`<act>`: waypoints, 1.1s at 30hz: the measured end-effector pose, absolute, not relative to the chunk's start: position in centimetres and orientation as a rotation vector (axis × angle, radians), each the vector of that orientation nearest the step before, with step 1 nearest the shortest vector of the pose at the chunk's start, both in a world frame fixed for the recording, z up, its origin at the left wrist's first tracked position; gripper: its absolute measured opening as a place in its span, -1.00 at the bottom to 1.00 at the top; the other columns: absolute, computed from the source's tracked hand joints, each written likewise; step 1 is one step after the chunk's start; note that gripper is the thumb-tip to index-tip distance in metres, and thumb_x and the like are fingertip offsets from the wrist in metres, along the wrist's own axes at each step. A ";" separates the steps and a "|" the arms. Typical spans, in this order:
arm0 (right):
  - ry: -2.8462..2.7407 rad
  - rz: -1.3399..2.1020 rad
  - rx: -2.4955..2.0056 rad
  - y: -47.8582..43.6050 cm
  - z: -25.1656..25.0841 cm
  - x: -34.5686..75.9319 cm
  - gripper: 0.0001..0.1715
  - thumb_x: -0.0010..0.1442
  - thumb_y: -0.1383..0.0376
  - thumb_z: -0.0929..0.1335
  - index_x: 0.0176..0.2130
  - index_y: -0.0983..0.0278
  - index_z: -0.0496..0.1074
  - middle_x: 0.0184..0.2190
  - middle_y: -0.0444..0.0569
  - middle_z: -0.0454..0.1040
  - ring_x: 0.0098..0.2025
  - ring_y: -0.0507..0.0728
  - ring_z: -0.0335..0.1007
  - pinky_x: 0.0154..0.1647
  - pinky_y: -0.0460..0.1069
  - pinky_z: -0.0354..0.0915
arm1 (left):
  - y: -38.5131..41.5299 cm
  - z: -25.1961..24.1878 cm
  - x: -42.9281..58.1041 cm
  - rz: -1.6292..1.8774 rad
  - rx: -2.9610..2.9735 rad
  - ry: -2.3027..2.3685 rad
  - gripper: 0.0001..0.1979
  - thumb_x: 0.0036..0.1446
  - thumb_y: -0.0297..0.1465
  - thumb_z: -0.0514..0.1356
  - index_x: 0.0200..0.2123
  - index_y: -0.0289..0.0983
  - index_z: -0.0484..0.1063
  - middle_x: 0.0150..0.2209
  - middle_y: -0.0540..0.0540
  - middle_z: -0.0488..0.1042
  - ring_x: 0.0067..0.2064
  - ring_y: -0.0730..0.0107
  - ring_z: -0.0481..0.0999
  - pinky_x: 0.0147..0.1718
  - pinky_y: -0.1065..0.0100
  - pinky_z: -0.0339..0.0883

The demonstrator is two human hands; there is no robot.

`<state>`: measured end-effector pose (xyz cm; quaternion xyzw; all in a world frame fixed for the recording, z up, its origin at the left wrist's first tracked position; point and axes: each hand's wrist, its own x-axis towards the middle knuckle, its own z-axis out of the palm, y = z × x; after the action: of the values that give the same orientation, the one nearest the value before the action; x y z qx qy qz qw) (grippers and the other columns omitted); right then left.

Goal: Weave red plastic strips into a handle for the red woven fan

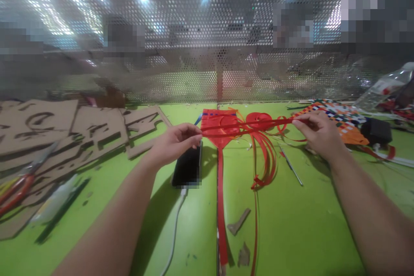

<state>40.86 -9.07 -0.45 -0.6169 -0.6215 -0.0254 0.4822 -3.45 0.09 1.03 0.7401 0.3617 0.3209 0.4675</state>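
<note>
Red paper strip [249,124] is stretched taut, pinched between thumb and fingers of the left hand [176,144] at one end and of the right hand [318,136] at the other; both grips are clenched on it. The strip crosses a red woven paper piece [218,125], whose long tail [221,207] runs down the green surface [284,228]. Just right of the piece lie looped red strips [267,159] and a slim metal awl [290,166]. Just below the left hand sits a black smartphone [188,166] with a white cable [174,228]. Beyond the right hand lie a multicoloured woven mat [336,123] and a black box [377,131]. At far left are cut cardboard templates [64,129] and red-handled scissors [17,192]. A perforated metal screen [207,51] stands along the far edge.
</note>
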 end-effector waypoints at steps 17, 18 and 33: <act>-1.554 -0.082 -1.512 -9.2 -0.5 40.3 -0.75 0.31 -0.02 0.44 -0.29 0.06 0.57 -0.27 0.05 0.47 -0.29 0.26 0.44 -0.21 0.23 0.47 | -0.4 1.6 -3.2 0.885 1.756 0.863 -0.65 0.26 -0.16 0.40 -0.12 -0.24 0.38 -0.43 -0.03 0.65 -0.35 0.29 0.69 -0.29 0.28 0.59; -1.555 -0.084 -1.508 -9.2 -0.6 40.3 -0.74 0.31 -0.02 0.45 -0.29 0.06 0.57 -0.27 0.04 0.47 -0.30 0.25 0.43 -0.22 0.22 0.47 | -0.4 1.6 -3.2 0.890 1.760 0.859 -0.63 0.27 -0.16 0.39 -0.06 -0.24 0.37 -0.42 -0.03 0.66 -0.34 0.28 0.70 -0.27 0.27 0.60; -1.448 0.226 -1.267 -9.6 0.0 38.8 -0.75 0.27 0.08 0.50 -0.33 0.12 0.45 -0.12 -0.02 0.55 -0.35 0.14 0.57 -0.29 0.09 0.50 | 1.0 0.3 -4.3 0.850 1.883 1.000 -0.62 0.33 -0.07 0.33 -0.02 -0.27 0.60 -0.32 -0.12 0.69 -0.29 0.26 0.70 -0.18 0.20 0.61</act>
<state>38.78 -9.60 0.04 -0.5389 -0.6162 0.0962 0.5663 -4.33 1.00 0.28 0.7479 0.3973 0.3378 0.4107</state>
